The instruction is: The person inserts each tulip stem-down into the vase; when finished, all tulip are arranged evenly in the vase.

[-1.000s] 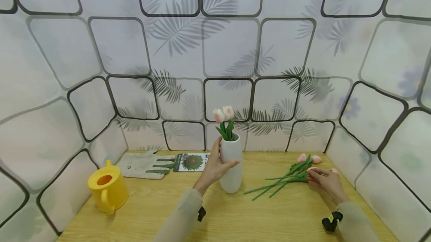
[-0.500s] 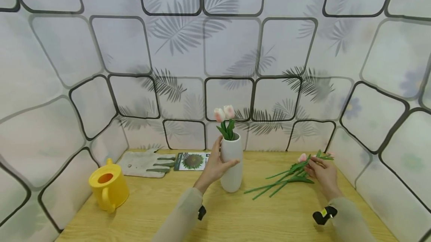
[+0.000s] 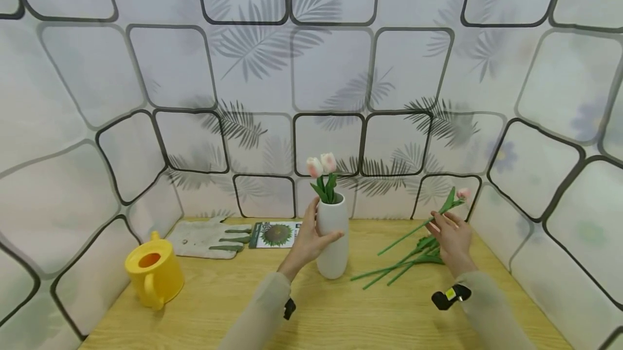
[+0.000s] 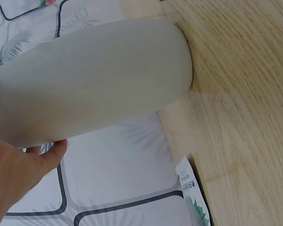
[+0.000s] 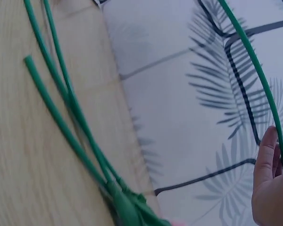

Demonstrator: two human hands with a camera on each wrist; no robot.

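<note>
A tall white vase [image 3: 333, 242] stands upright on the table, two pale pink tulips [image 3: 321, 165] rising from its mouth. My left hand [image 3: 307, 242] holds it from the left side, the thumb across its front; the left wrist view shows the vase [image 4: 99, 80] up close. To the right, my right hand [image 3: 450, 236] pinches the green stem of a pink artificial tulip [image 3: 410, 237], raised with its stem slanting down to the left. Beneath lie several more tulips [image 3: 404, 268], their blooms hidden by that hand; their stems [image 5: 75, 108] fill the left of the right wrist view.
A yellow watering can [image 3: 156, 273] stands at the left of the wooden table [image 3: 370, 317]. Behind it lies a grey and green glove [image 3: 206, 238], beside a seed packet [image 3: 274, 235] with a sunflower picture. Patterned cloth walls [image 3: 263, 68] enclose the back and sides.
My right hand has taken a tulip from the pile, lifted it and moved it up and to the left. My left hand and the vase have stayed in place.
</note>
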